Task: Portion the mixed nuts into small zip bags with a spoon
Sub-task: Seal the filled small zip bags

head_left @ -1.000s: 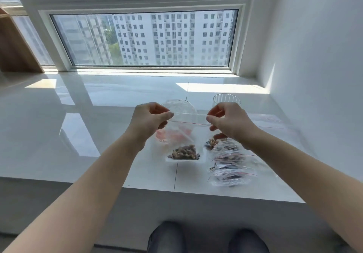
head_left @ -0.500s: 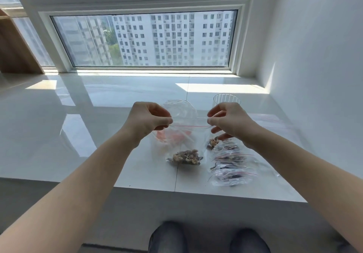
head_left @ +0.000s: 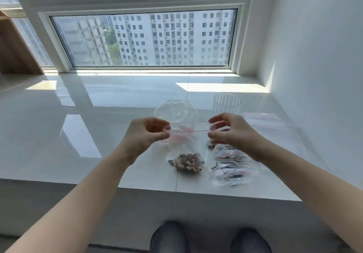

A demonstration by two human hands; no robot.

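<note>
You hold the zip bag up between your two hands: your left hand pinches one end of its red seal line and your right hand pinches the other, fingers clenched on the film. The mixed nuts sag well below your fingers, just above the desk. The film looks thin, limp and slippery, the load light, so grip at the stiffer zip strip. Filled bags lie under your right fingers.

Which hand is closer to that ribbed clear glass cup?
Right hand: just in front of the ribbed clear glass cup. Left hand is farther away, off to the cup's left.
</note>
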